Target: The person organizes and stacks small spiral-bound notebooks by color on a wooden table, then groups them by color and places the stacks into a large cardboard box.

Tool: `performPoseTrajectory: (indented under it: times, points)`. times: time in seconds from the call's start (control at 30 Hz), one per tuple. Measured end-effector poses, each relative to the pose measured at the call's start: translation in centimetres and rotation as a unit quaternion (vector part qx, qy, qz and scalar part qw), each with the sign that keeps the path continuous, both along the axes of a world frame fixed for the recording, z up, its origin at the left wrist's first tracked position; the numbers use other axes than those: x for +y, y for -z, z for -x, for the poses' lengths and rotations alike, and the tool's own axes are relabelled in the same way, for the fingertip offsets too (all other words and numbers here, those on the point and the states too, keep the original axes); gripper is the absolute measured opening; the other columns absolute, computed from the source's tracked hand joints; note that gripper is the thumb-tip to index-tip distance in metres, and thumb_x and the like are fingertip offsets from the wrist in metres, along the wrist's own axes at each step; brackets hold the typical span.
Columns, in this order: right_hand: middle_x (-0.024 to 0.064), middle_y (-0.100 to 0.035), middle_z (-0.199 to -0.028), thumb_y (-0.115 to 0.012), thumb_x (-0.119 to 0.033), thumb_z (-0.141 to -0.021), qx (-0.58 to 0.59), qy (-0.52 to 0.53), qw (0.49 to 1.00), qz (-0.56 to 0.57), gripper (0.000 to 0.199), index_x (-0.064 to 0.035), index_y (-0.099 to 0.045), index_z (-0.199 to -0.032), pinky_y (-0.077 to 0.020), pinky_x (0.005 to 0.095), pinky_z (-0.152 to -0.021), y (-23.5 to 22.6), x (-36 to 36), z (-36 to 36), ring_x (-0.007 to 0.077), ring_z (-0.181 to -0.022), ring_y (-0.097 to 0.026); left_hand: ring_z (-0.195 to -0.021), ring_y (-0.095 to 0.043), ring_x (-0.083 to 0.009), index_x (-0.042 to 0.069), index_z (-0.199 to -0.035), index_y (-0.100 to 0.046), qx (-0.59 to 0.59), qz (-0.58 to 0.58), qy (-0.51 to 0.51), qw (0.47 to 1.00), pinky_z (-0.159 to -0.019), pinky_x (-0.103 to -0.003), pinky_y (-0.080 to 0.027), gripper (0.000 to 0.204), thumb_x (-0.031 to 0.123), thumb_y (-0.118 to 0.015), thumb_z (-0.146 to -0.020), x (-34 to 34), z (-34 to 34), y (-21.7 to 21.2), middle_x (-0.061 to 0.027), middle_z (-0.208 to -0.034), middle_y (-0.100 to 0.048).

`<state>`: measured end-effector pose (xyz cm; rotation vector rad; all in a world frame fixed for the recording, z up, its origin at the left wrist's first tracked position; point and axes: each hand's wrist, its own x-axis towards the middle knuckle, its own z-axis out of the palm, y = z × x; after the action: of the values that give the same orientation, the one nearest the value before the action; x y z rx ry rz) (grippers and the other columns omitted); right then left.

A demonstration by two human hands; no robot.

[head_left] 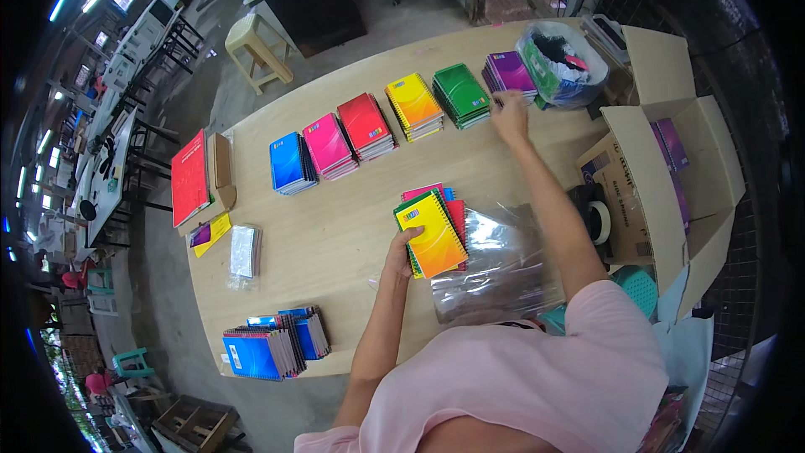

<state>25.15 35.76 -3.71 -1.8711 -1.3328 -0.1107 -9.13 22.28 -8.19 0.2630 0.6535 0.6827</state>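
Nearest us, our left hand (401,250) rests flat and unclenched on the small notebook stack (433,233) beside clear plastic sleeves (503,273), while farther off our right hand (508,109) pinches the purple notebook pile (510,73), fingertips hard to make out.

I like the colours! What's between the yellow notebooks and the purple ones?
The green notebook stack sits between the yellow stack and the purple stack, seen in the head view.

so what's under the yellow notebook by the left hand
Under the yellow notebook, which the left hand steadies, lie more notebooks: green, red, pink and blue edges stick out. How many are stacked there is hidden by it.
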Motion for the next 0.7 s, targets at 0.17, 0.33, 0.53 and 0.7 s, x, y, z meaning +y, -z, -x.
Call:
performPoseTrajectory:
  times: [0.17, 0.33, 0.53, 0.7]
  points:
    - [0.0236, -0.063, -0.107, -0.068, -0.012, -0.079, -0.174, 0.099, 0.965, 0.166, 0.031, 0.0012, -0.063, -0.107, -0.0489, 0.0456, -0.091, -0.9, 4.5, -3.5, 0.0359, -0.106, -0.060, -0.103, -0.064, -0.0291, -0.001, -0.124, -0.050, 0.033, -0.040, -0.022, 0.998, -0.092, -0.042, -0.053, 0.048, 0.013, -0.065, -0.081, 0.4, 0.0, -0.9, -0.0152, -0.116, -0.062]
    - [0.0234, -0.068, -0.091, -0.063, -0.010, -0.081, -0.212, -0.005, 0.943, 0.258, 0.026, 0.0021, -0.060, -0.104, -0.0557, 0.0466, -0.077, -0.8, 6.8, -4.6, 0.0362, -0.086, -0.068, -0.101, -0.064, -0.0275, -0.001, -0.123, -0.050, 0.072, -0.087, -0.055, 0.992, -0.089, -0.041, -0.054, 0.046, 0.013, -0.064, -0.082, 1.1, 0.2, -1.5, -0.0145, -0.114, -0.063]
    - [0.0284, -0.066, -0.085, -0.058, -0.013, -0.082, -0.114, 0.004, 0.983, 0.147, 0.023, 0.0045, -0.065, -0.096, -0.0522, 0.0492, -0.077, -4.8, 3.5, -6.4, 0.0408, -0.086, -0.067, -0.098, -0.066, -0.0266, -0.001, -0.121, -0.050, 0.075, -0.105, -0.104, 0.986, -0.086, -0.040, -0.055, 0.043, 0.012, -0.064, -0.083, 0.6, 0.3, -2.8, -0.0142, -0.111, -0.063]
    - [0.0247, -0.066, -0.094, -0.060, -0.014, -0.080, 0.037, -0.228, 0.971, 0.061, 0.040, -0.0013, -0.060, -0.118, -0.0510, 0.0459, -0.076, -12.7, -10.1, 6.3, 0.0410, -0.087, -0.065, -0.098, -0.066, -0.0273, -0.001, -0.122, -0.049, 0.064, -0.103, -0.179, 0.976, -0.085, -0.041, -0.056, 0.042, 0.012, -0.063, -0.084, -1.0, 0.8, -3.1, -0.0148, -0.112, -0.062]
